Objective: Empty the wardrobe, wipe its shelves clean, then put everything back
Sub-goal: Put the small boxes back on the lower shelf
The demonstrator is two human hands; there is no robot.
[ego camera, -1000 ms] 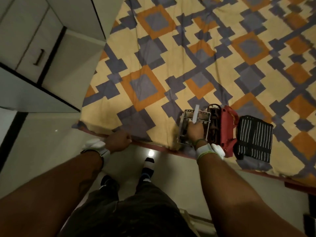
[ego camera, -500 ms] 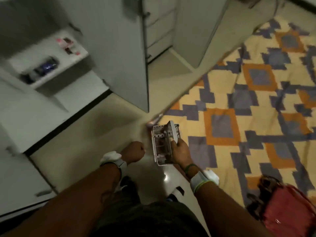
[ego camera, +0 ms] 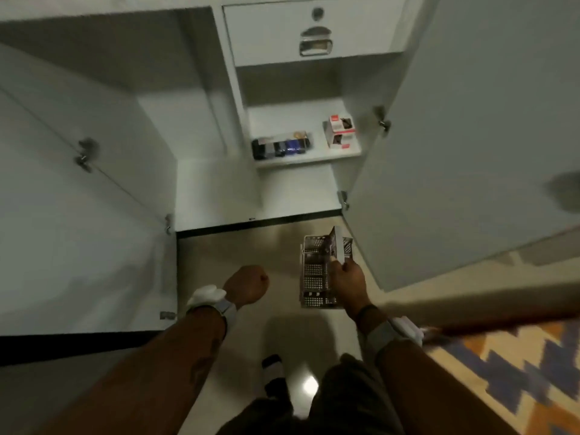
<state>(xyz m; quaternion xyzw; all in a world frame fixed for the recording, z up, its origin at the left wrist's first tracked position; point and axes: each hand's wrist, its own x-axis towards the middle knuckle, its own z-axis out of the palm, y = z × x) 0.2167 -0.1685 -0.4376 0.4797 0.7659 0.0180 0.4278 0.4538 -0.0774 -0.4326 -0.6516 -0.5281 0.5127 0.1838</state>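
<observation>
White wardrobe stands open ahead, both doors swung wide. On its small shelf at the far right sit a clear box with dark items inside and a red-and-white carton to its right; a drawer is above. The right hand grips a pale perforated basket by its right edge, over the floor near the right door. What the basket holds I cannot tell. Its long axis runs from near to far. The left hand is a closed fist, holding nothing.
</observation>
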